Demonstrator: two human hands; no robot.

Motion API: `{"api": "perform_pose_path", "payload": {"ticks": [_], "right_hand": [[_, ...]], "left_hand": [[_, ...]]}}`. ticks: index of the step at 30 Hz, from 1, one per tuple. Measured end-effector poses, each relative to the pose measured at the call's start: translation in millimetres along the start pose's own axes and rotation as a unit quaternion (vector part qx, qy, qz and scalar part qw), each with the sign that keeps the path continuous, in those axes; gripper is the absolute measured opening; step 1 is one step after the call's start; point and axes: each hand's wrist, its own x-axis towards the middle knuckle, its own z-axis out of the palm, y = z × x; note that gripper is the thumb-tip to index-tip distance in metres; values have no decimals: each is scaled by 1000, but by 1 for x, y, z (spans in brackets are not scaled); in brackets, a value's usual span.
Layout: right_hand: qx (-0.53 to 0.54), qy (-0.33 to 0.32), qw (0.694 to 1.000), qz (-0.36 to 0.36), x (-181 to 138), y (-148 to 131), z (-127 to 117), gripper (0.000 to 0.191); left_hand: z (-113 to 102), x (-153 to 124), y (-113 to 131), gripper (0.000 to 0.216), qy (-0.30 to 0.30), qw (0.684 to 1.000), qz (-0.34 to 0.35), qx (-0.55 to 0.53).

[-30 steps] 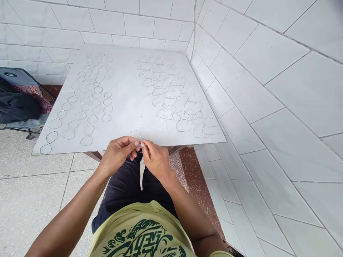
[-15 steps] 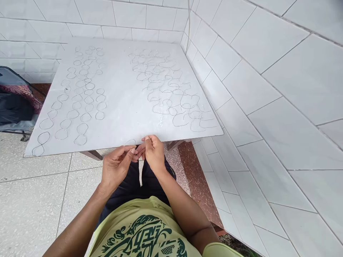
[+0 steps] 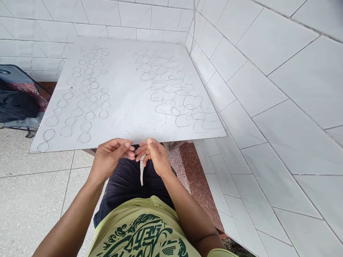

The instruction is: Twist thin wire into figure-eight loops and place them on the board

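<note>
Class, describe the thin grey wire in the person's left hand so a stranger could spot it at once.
Find the large white tabletop against the pale tiled walls, then follow its near edge to the bare left hand. Pinched there is a thin grey wire, its round loop showing beyond the hand. Its neighbours, thin looped wires, lie on the tabletop; this one is held.

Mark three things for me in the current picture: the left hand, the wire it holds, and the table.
Left hand [image 3: 108, 156]: head view, near the base of the thumb.
Wire [image 3: 123, 131]: head view, top of its curved loop.
Table [image 3: 127, 92]: head view, bare part of its white top.
</note>
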Motion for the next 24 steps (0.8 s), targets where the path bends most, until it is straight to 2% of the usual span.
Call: {"api": "perform_pose_path", "payload": {"ticks": [4,10,18,24], "right_hand": [[0,-84,996,8,-3,3,-5,34],[7,-133,991,-33,-4,10,-7,25],[8,-154,987,-32,-5,12,-9,28],[5,-155,987,-27,-7,11,-11,25]], "left_hand": [[-2,1,1,30,-23,998,-48,-23],[-5,1,6,31,-73,989,-106,-68],[-7,-7,11,28,-102,983,-133,-77],[-4,-10,7,30,-94,986,-106,-90]]}}
